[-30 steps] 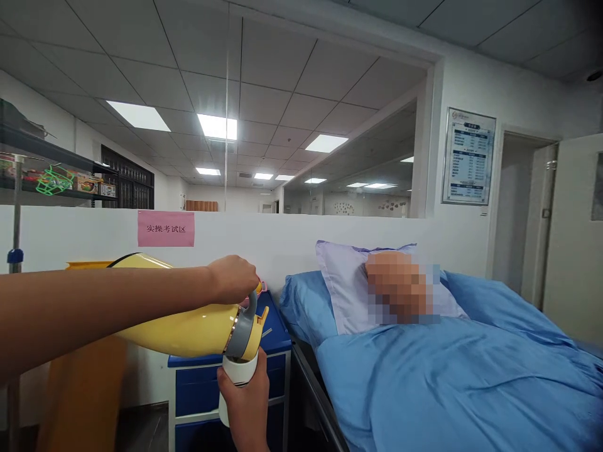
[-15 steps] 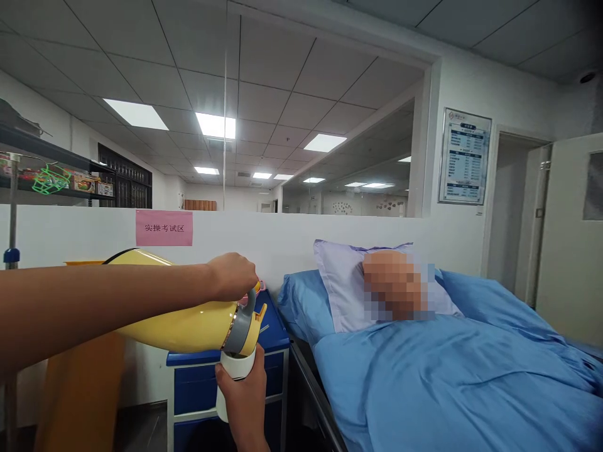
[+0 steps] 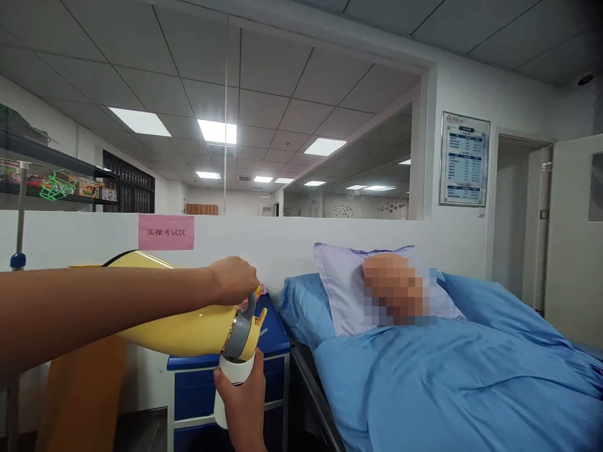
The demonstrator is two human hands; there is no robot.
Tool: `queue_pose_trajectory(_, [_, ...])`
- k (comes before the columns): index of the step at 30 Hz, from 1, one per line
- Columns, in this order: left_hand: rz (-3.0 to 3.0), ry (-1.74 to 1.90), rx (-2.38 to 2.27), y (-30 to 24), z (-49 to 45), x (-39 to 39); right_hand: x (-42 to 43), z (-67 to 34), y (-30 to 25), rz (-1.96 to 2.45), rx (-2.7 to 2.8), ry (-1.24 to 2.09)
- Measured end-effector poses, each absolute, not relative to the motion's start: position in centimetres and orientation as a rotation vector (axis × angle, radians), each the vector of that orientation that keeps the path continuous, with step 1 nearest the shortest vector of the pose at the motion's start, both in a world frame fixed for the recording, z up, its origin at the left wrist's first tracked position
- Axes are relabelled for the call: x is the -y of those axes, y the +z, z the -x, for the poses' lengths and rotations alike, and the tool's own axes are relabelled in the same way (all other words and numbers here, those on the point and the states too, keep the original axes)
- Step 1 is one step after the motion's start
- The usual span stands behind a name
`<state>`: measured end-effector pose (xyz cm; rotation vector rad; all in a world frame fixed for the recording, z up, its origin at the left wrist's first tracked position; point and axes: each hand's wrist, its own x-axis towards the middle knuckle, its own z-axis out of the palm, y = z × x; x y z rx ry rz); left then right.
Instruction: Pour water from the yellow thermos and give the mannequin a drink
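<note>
A white wall point(image 3: 257, 242) backs the cabinet point(image 3: 193, 392) and bed point(image 3: 438, 376). Before the cabinet, apart from the bed's edge, the left grip point(image 3: 233, 276) closes round the handle point(image 3: 251, 306) of the tilted flask point(image 3: 183, 329), mouth at the rim of the cup point(image 3: 237, 372); the right grip point(image 3: 245, 398) wraps the cup.

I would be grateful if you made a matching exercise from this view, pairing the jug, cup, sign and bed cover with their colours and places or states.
1. jug
2. cup
3. sign
4. bed cover

A. pink, on the white wall
B. white, held in the right hand
C. blue, rumpled
D. yellow, tipped over in the left hand

Pairs: 1-D; 2-B; 3-A; 4-C
</note>
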<state>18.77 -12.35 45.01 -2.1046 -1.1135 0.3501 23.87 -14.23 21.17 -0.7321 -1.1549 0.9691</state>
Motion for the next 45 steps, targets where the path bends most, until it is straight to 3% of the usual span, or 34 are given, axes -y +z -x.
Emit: queue_pose_trajectory(45, [2.073, 0.411, 1.096, 44.9, -17.9, 13.0, 14.3, -22.8, 20.7, 0.703, 1.141, 0.974])
